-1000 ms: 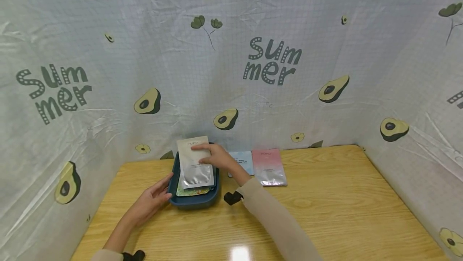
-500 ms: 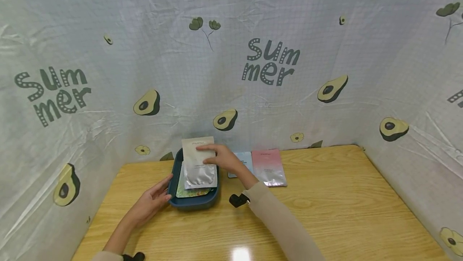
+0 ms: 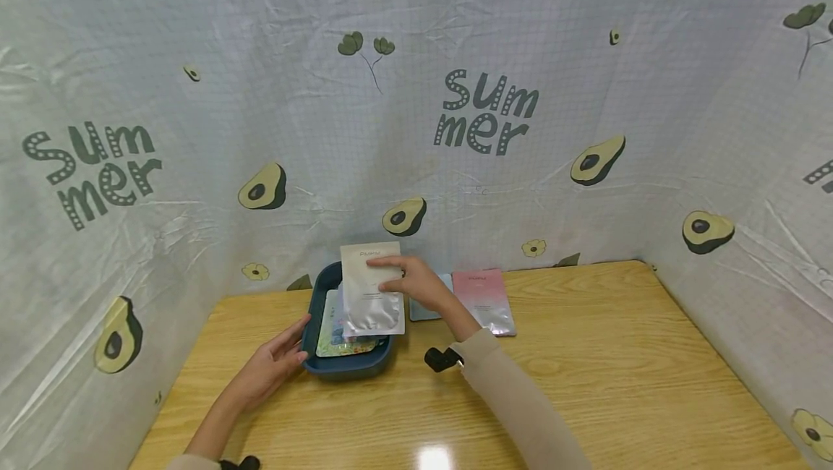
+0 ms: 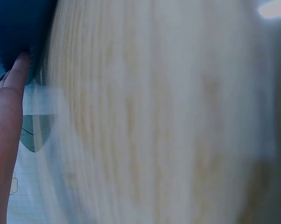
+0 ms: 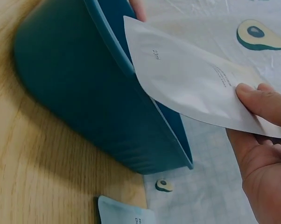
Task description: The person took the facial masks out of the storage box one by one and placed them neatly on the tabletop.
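My right hand (image 3: 419, 285) pinches a white-and-silver sheet mask packet (image 3: 371, 304) by its right edge, thumb on one face and fingers behind. It hangs tilted over the right side of a dark blue plastic bin (image 3: 351, 369). In the right wrist view, the packet's lower end, printed 23ml, overlaps the bin's rim (image 5: 113, 44). Straight fingers of my left hand (image 3: 276, 361) rest against the bin's left side; the left wrist view shows them (image 4: 14, 84) along its wall. Inside the bin lie a colourful patterned packet (image 3: 325, 343) and a bluish one (image 3: 337, 325), partly hidden.
Right of the bin, a pale blue packet (image 3: 423, 311), partly behind my right hand, lies beside a pink-and-silver packet (image 3: 484, 300) on the wooden table (image 3: 586, 369). A white avocado-print sheet (image 3: 494, 202) hangs behind and along both sides.
My right hand has carried the white packet rightward across the bin, uncovering more of the packets inside and covering more of the pale blue one. My left hand stays at the bin's side.
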Available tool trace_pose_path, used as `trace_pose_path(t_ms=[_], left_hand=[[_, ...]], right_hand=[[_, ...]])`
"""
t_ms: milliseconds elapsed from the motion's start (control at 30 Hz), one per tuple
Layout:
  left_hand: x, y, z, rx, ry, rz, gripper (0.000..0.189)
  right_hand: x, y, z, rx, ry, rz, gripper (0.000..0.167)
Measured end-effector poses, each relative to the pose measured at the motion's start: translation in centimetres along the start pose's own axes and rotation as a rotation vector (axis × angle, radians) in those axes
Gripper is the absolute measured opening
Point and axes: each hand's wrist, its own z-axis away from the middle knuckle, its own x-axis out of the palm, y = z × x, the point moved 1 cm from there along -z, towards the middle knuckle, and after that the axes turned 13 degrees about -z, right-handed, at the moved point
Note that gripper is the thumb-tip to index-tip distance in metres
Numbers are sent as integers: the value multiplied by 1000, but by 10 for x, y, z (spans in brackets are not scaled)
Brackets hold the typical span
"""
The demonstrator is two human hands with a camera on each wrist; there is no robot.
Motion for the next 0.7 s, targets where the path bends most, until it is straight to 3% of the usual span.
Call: trace_pose_path(t_ms=[300, 700], left_hand=[[1, 1, 1, -6, 13, -2, 71], [3, 2, 2, -27, 25, 1, 71]], right_hand=[[-14, 2, 11, -17, 27, -5, 49], [-40, -1, 41, -30, 45, 42, 48]])
